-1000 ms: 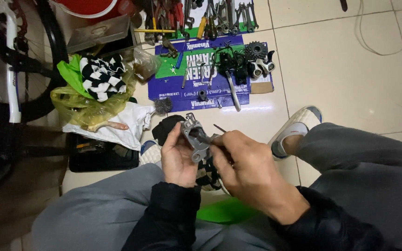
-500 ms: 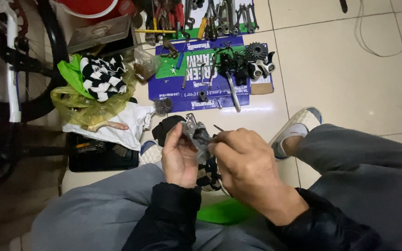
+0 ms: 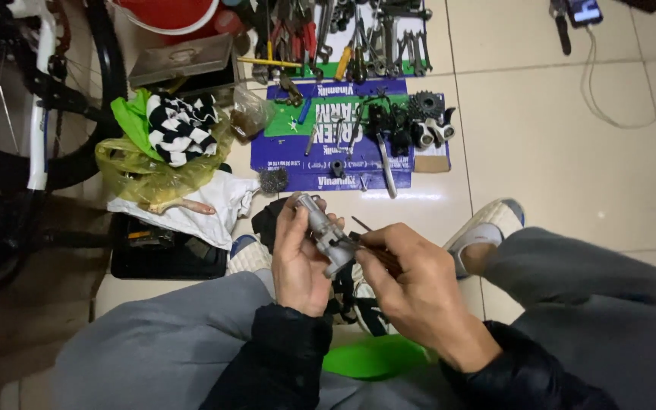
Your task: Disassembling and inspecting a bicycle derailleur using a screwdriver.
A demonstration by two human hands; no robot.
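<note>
My left hand (image 3: 298,262) grips a grey metal bicycle part (image 3: 323,231), held tilted with its round end pointing up and away. My right hand (image 3: 411,285) is closed on a thin dark tool (image 3: 366,231) whose tip touches the part's right side. Both hands are over my lap, between my grey-trousered knees. A black strap or cloth hangs under the part, partly hidden by my hands.
A flattened blue and green cardboard sheet (image 3: 298,163) on the tiled floor carries a cog (image 3: 422,104), bolts and several tools. Beyond it lie pliers and wrenches (image 3: 358,34). At left are a bicycle wheel (image 3: 77,99), a yellow bag with checkered cloth (image 3: 165,137), a black tray (image 3: 162,254). My shoe (image 3: 487,228) rests at right.
The right hand has shifted slightly down and right along the metal part, and the part is now tilted more upright in my left hand.
</note>
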